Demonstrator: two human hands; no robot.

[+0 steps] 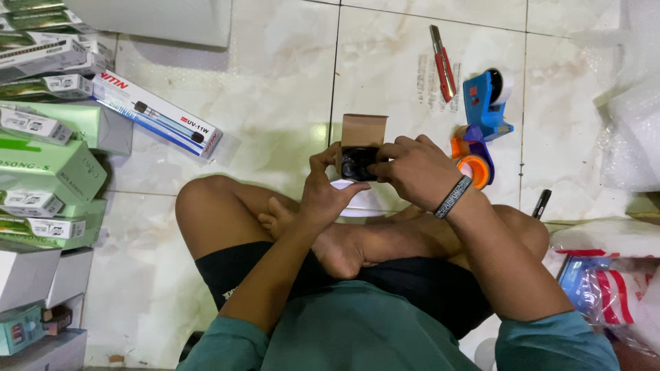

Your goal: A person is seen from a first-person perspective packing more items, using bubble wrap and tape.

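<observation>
You hold a small brown box (364,130) with its flap up over your crossed legs, a black round part (357,163) at its mouth. Your left hand (324,189) grips it from below to steady it; your right hand (410,168) pinches the part. Far right on the floor (275,89) lie a tape dispenser (485,103) and cutter (443,63).
</observation>
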